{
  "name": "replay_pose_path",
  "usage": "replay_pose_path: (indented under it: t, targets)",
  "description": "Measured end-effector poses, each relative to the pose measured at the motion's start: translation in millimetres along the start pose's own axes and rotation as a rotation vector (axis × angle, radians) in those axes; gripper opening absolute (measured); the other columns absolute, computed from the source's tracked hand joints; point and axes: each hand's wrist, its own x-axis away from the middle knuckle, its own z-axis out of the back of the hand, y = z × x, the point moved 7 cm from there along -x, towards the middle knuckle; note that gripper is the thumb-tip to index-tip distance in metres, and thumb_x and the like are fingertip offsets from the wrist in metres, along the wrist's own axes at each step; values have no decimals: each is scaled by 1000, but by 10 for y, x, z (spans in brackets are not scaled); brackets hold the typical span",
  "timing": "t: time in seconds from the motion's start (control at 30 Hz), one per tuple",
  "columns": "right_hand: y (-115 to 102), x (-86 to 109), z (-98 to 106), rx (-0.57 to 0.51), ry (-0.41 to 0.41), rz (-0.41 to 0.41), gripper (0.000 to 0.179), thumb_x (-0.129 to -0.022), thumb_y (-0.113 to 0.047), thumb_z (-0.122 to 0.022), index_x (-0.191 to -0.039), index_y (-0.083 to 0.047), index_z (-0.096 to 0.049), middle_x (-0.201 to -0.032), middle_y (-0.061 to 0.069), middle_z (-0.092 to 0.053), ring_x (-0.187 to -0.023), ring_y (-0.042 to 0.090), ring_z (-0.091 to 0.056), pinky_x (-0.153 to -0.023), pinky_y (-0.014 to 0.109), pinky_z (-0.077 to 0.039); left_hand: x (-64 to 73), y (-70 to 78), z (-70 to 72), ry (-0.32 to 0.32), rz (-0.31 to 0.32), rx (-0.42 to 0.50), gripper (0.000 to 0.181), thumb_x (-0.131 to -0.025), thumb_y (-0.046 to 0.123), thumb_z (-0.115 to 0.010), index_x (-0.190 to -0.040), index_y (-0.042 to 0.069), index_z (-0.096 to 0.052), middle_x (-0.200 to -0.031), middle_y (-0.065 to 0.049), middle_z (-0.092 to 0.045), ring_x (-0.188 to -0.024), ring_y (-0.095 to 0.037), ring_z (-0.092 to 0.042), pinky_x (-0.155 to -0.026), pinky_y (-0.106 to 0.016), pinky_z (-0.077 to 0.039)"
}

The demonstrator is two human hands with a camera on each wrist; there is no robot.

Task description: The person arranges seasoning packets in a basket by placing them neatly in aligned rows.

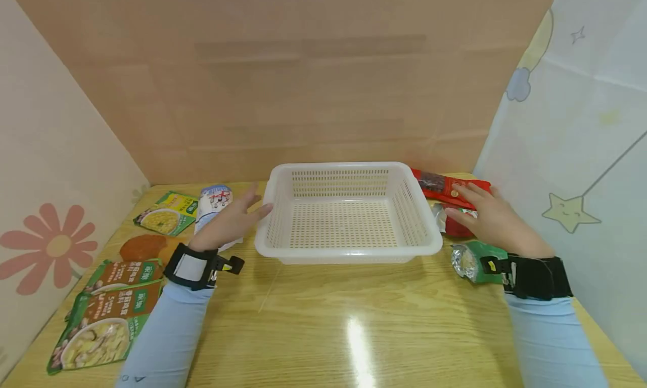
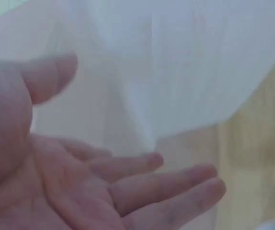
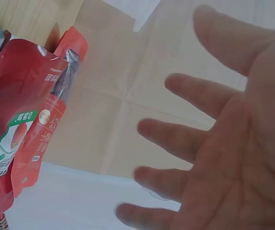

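Between the two hands a white perforated plastic basket stands upright with nothing inside. My left hand hovers by its left side, fingers spread, over a blue-and-white package that it partly hides. In the left wrist view the palm holds nothing, before a blurred pale surface. Right of the basket is my right hand, its fingers straight and apart. A long red packet, a red pouch with a tomato picture and a green package lie around it; it holds none of them.
At the left lie a yellow-green soup packet, an orange-brown item and brown-green soup packets, partly behind the left sleeve. A brown paper-like wall rises behind the basket. Printed panels flank the wooden table.
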Motion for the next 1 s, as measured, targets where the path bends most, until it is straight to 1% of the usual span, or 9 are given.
replay_pose_path:
  t: [0.1, 0.17, 0.3, 0.37, 0.43, 0.53, 0.7, 0.83, 1.0]
  targets:
    - [7, -4, -22, 0, -21, 3, 90, -95, -57, -57, -149, 10, -30, -148, 41, -26, -133, 61, -23, -101, 75, -23, -53, 23, -138, -8, -9, 151, 75, -105, 33, -51, -159, 10, -4, -147, -25, -42, -120, -39, -57, -92, -53, -51]
    - [30, -3, -40, 6, -32, 9, 87, -95, -53, -60, -148, 10, -31, -146, 41, -29, -131, 60, -27, -98, 74, -29, -88, 35, -226, -8, -5, 203, 74, -105, 28, -51, -159, 13, -3, -141, -26, -47, -109, -39, -64, -80, -48, -57]
    - [110, -71, -44, 78, -51, 43, 76, -95, -40, -66, -147, 7, -36, -140, 39, -41, -121, 56, -43, -92, 70, -41, -128, 56, -313, 25, 9, 197, 74, -105, 21, -50, -158, 12, 0, -133, -30, -51, -102, -41, -66, -70, -44, -59]
    - [175, -167, -18, 121, -64, 60, 72, -94, -33, -68, -147, 5, -38, -131, 37, -51, -108, 50, -55, -86, 65, -48, -128, 51, -316, 49, 33, 177, 73, -104, 17, -49, -158, 12, 1, -133, -29, -51, -99, -40, -67, -68, -43, -60]
    - [259, -302, 20, 150, -77, 73, 69, -93, -30, -69, -146, 4, -39, -119, 35, -58, -90, 42, -61, -76, 58, -54, -126, 40, -314, 62, 51, 163, 74, -104, 13, -47, -158, 10, 3, -135, -31, -49, -98, -39, -67, -68, -42, -60]
    - [348, -553, 72, 162, -89, 124, 66, -92, -24, -69, -144, 4, -39, -118, 33, -59, -90, 41, -63, -77, 56, -54, -120, 17, -311, 69, 72, 148, 77, -103, 9, -44, -157, 7, 9, -141, -31, -43, -98, -37, -67, -69, -41, -60]
    - [439, -1001, 30, 80, -108, 180, 68, -86, -12, -76, -140, 8, -40, -135, 35, -47, -117, 53, -48, -95, 66, -41, -136, -16, -313, 81, 52, 138, 75, -101, 6, -44, -158, 7, 5, -140, -31, -43, -96, -36, -67, -68, -40, -60]
    - [582, -1312, -116, -12, -123, 168, 78, -74, -2, -84, -138, 11, -42, -137, 36, -42, -120, 53, -39, -98, 68, -37, -156, -22, -332, 94, 35, 130, 71, -100, 4, -44, -157, 10, -2, -133, -30, -49, -91, -37, -68, -64, -40, -59]
    - [885, -1645, -383, -74, -142, 105, 95, -62, -14, -94, -137, 7, -41, -132, 33, -43, -115, 52, -38, -99, 70, -34, -152, -24, -352, 106, 57, 112, 72, -101, 5, -45, -157, 11, -1, -128, -30, -53, -86, -34, -69, -62, -40, -59]
